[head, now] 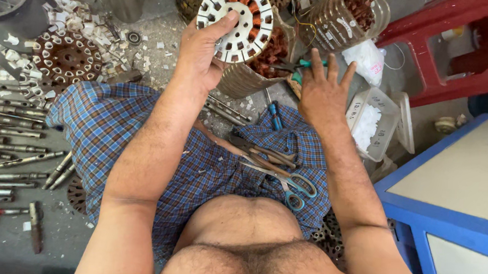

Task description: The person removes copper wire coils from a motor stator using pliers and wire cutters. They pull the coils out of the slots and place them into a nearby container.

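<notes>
My left hand [203, 54] grips a round white motor stator [236, 21] with copper windings in its slots, holding it up by its lower left rim. My right hand [321, 91] is spread open, fingers apart, just right of a clear plastic container [254, 69] full of copper wire scrap. Green-handled pliers [300, 64] lie beyond its fingertips. Scissors with blue handles [292, 186] and other hand tools [260, 152] rest on my checked cloth lap.
Several metal shafts [8, 149] lie in rows on the floor at left, with a brown stator core [66, 59] and white paper scraps. A clear tub of white pieces [371, 123], a red stool [450, 48] and a blue table [451, 208] stand at right.
</notes>
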